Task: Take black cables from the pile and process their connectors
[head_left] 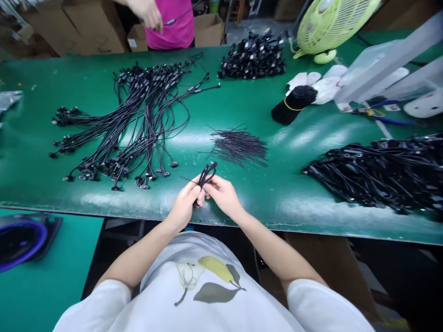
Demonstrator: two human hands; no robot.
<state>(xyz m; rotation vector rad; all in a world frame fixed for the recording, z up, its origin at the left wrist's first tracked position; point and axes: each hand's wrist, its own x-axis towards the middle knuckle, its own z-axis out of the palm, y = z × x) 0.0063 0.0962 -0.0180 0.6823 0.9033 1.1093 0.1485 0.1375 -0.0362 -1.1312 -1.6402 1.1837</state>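
A looped black cable (pixel 206 177) is gripped in the air by the left hand (pixel 183 207) and the right hand (pixel 224 196), just above the near edge of the green table (pixel 38 184). Its long axis is tilted, running from the loop at upper right down to a tail at lower left. The left hand is closed around the lower part, and the right hand is pinched on the upper part, nearer the loop. The cable is not touching the table. One cable is held; no other item is seen in either hand. Five groups of black items are laid on the table. The nearest is a bunch of thin short wires (pixel 238 147), ahead of the hands and slightly to the right, not touching them. A fanned spread of long cables (pixel 138 124) is seen ahead and to the left, a heap of short cables (pixel 252 57) at the far side, a large heap of cables (pixel 377 175) to the right, and one bundle (pixel 292 105) bound with a yellow band beyond the wires. The cables in each group are too many to count. One pair of blue-handled pliers (pixel 384 119) and one pale green fan (pixel 332 25) are seen toward the far right. One hand of a co-worker (pixel 147 13) is seen across the table.
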